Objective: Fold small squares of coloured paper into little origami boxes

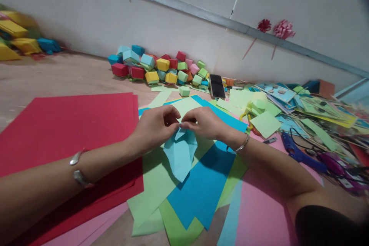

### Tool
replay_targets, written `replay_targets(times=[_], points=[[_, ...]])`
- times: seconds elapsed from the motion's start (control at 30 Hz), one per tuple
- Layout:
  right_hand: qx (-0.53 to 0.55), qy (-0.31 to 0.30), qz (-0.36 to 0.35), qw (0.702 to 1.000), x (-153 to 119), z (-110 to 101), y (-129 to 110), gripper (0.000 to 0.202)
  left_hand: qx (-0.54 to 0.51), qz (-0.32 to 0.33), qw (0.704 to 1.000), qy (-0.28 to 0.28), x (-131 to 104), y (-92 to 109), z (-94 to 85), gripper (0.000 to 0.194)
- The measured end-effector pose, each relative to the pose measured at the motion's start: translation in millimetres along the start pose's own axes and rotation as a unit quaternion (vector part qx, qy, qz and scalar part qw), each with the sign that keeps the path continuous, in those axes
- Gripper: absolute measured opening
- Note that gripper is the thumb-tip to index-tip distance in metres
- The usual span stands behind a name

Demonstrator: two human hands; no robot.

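Observation:
A light blue sheet of folded paper [179,154] hangs point-down between my hands, with creases across it. My left hand [154,127] pinches its upper edge from the left, fingers curled in. From the right, my right hand [203,123] pinches the same edge, thumb tips almost meeting. The paper's lower tip is over a dark blue sheet [206,177] and pale green paper [157,173]. My fingers hide the top part of the folded paper.
Large red sheets [75,130] lie at left, pink paper [262,200] at right. Small folded paper boxes [163,65] are heaped by the wall, near a phone [217,86]. A blue glue gun [300,153], scissors [248,120] and paper scraps crowd the right.

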State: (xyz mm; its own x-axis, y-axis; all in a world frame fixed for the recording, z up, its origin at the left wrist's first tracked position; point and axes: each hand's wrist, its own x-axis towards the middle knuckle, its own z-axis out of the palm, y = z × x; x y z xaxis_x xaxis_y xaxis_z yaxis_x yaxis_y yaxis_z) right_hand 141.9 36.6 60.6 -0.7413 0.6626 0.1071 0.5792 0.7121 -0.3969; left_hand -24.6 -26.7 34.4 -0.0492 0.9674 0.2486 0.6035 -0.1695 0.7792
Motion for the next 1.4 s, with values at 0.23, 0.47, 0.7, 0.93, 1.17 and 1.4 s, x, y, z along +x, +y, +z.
replay_targets(times=[0.23,0.47,0.7,0.93,1.17,1.4], points=[[-0.137,-0.042,0.038,0.989,-4,7,-9,0.012,0.010,0.006,1.000,-0.015,-1,5,0.0,0.009],[-0.193,-0.093,0.015,0.977,-12,-2,-28,0.019,0.151,0.005,0.987,-0.059,-2,10,-1.8,0.016],[-0.261,-0.123,-0.017,0.957,-14,-2,-32,0.024,0.348,0.046,0.929,-0.116,-9,18,-6.8,0.032],[-0.271,-0.115,0.002,0.956,-17,-2,-40,0.024,0.387,0.113,0.909,-0.103,-16,17,-4.3,0.034],[-0.290,-0.096,-0.076,0.949,-21,-1,-40,0.022,0.418,0.111,0.892,-0.129,-18,26,-6.7,0.023],[-0.281,-0.111,-0.070,0.951,-27,3,-50,0.022,0.443,0.092,0.874,-0.180,-20,33,-7.4,0.014]])
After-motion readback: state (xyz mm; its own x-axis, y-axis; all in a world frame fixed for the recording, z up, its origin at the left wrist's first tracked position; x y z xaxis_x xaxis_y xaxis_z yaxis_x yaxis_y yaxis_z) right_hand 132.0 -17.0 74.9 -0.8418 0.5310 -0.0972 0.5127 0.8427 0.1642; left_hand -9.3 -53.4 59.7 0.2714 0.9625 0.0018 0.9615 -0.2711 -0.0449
